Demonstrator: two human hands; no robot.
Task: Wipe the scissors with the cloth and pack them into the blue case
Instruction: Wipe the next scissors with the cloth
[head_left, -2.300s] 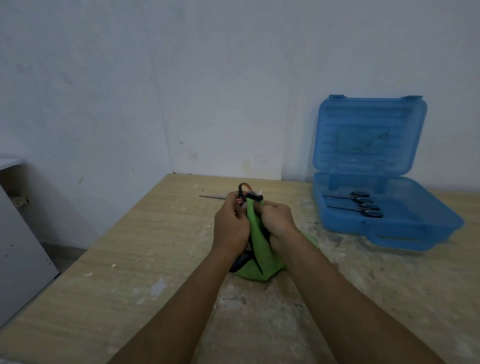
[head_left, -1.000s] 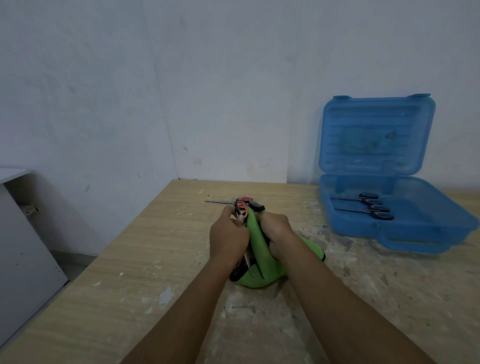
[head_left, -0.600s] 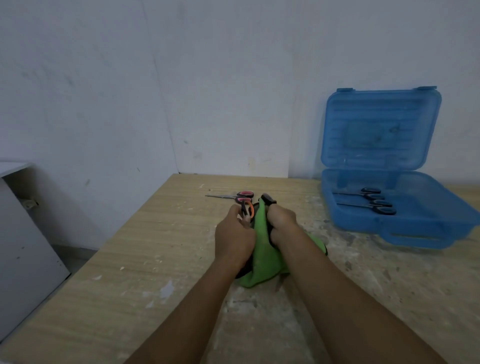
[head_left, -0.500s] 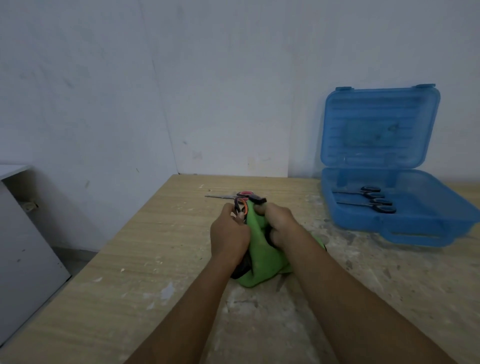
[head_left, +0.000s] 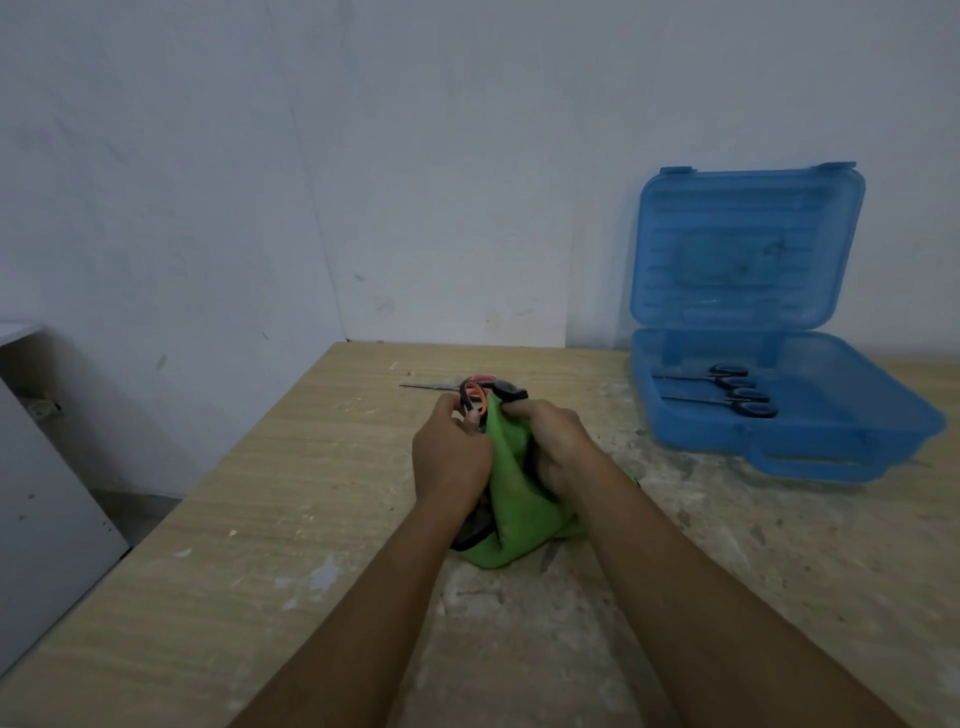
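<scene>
The left hand (head_left: 449, 457) is clamping its grip on the scissors (head_left: 475, 399); the right hand (head_left: 558, 441) is gripping the green cloth (head_left: 511, 501) round them. The blue case (head_left: 810, 460) is lying open at two o'clock, by the worktop's (head_left: 291, 519) far edge.

The cloth (head_left: 511, 499) is plain bright green, and the held scissors (head_left: 508, 391) show a black handle with an orange inner ring. The case (head_left: 748, 249) is translucent blue, the packed scissors (head_left: 727, 370) black-handled. The table (head_left: 311, 493) is pale tan, finely wood-grained with whitish blotches.
</scene>
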